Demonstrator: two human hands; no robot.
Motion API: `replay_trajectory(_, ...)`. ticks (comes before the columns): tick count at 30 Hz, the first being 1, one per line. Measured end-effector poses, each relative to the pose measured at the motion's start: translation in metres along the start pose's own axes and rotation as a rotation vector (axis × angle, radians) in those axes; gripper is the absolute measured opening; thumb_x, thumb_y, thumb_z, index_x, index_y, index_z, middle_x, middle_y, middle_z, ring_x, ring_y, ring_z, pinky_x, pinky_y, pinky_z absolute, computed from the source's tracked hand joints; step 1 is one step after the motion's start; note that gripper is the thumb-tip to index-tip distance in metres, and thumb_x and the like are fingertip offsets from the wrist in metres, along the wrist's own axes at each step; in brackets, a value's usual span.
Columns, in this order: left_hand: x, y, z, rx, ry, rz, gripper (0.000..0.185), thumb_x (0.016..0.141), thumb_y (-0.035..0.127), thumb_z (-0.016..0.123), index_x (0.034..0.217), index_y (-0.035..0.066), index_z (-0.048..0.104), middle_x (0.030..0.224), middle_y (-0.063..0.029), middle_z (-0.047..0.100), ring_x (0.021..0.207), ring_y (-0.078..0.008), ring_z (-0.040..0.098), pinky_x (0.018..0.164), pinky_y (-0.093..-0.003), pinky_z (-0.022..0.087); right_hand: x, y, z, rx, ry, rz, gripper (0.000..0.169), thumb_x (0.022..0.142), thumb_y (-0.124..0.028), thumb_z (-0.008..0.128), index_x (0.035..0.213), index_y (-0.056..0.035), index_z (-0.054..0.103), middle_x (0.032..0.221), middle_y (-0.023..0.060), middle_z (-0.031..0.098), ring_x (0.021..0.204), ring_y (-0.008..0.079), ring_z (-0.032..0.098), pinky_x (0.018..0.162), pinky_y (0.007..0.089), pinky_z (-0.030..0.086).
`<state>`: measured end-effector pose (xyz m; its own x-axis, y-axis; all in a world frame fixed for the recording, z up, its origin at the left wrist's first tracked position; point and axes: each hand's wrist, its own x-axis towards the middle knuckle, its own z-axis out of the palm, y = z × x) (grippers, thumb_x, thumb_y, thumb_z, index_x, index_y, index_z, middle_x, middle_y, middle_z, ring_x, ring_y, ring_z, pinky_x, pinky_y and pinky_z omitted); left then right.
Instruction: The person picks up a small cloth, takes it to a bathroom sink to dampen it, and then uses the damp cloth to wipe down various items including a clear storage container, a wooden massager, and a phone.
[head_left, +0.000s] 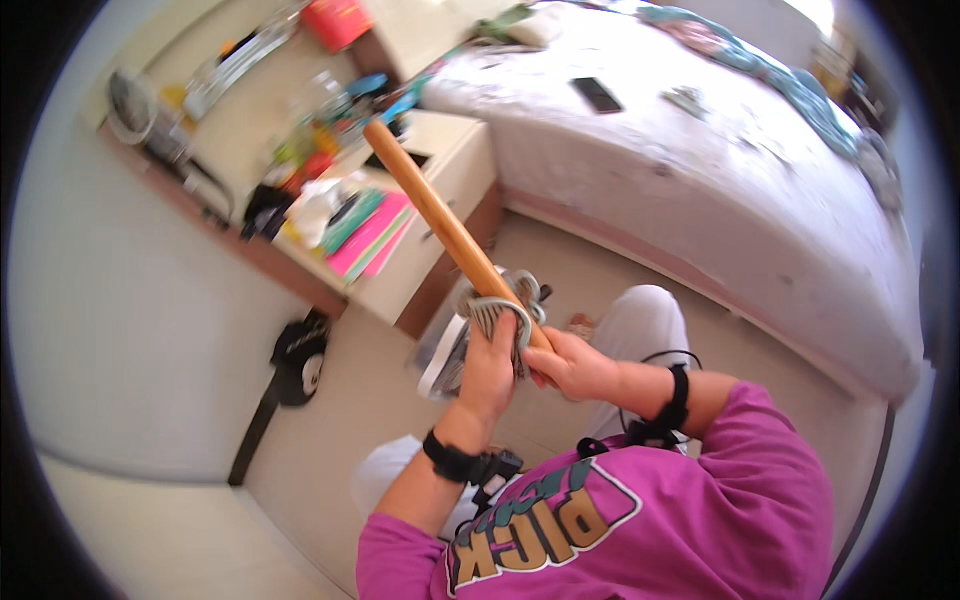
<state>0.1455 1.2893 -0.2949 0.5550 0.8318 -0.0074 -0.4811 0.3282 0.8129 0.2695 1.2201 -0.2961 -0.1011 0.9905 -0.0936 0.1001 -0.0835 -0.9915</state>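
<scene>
A long, smooth wooden rod (442, 217) slants from between my hands up towards the bedside cabinet. My right hand (581, 365) is closed around its near end. My left hand (491, 360) grips a bunched grey-green striped cloth (499, 306), whose pale rim curves around the rod just ahead of my fingers. The exact shape of the cloth thing is hard to tell. Below and behind it, a clear plastic container (444, 356) with a white band stands on the floor, partly hidden by my left hand.
A cabinet (457, 161) carries colourful papers (375, 232) and clutter. Beyond my knees is a bed (600, 172) with a dark phone (597, 95) and a blue-green cloth (814, 109) on it. A black bag or cap (300, 360) lies by the wall at the left.
</scene>
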Motion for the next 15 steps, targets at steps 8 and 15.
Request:
replay_trajectory(8,-0.015,-0.005,-0.017,-0.098,0.115,-0.171,0.028,0.091,0.020,0.040,0.114,0.005,0.043,0.101,-0.0105,0.055,0.084,-0.0217,0.057,0.072,-0.0343,0.049,0.002,-0.006,-0.167,-0.192,0.731,0.133,0.038,0.081,-0.041,0.050,0.074,-0.0040,0.052,0.059,0.0020,0.052,0.052,0.0125,0.047,0.048,0.0293,0.038)
replay_trajectory(15,-0.058,-0.018,-0.071,-0.068,0.240,-0.286,0.030,0.090,0.024,0.040,0.111,0.004,0.046,0.098,-0.0106,0.057,0.084,-0.0223,0.058,0.072,-0.0335,0.050,0.067,0.062,-0.336,-0.522,0.998,0.335,0.046,0.081,-0.040,0.050,0.101,0.0012,0.052,0.080,0.0145,0.057,0.071,0.0259,0.055,0.066,0.0368,0.044)
